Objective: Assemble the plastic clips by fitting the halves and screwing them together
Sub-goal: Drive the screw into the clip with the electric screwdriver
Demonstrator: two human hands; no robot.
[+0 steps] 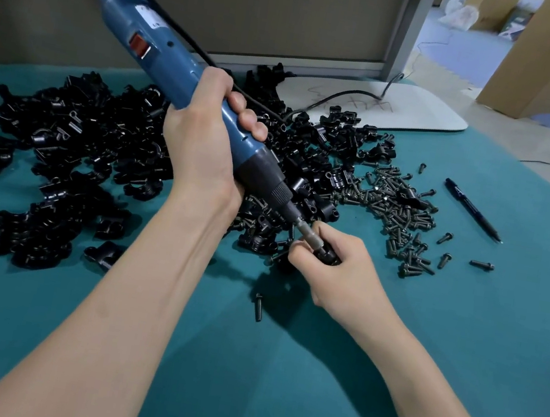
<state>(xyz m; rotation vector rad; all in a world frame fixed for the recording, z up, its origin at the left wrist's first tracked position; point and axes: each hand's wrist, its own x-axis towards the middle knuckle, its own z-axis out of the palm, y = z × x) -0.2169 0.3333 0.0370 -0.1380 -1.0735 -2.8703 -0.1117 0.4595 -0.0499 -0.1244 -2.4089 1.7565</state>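
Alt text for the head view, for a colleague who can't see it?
The left hand grips a blue electric screwdriver, its bit on a black clip held in the right hand. Piles of clip halves and screws lie on the teal table.

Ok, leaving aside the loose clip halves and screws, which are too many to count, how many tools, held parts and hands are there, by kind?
electric screwdriver: 1
pen: 1
clip in hand: 1
hands: 2 (left hand on the screwdriver, right hand on the clip)
Total: 5
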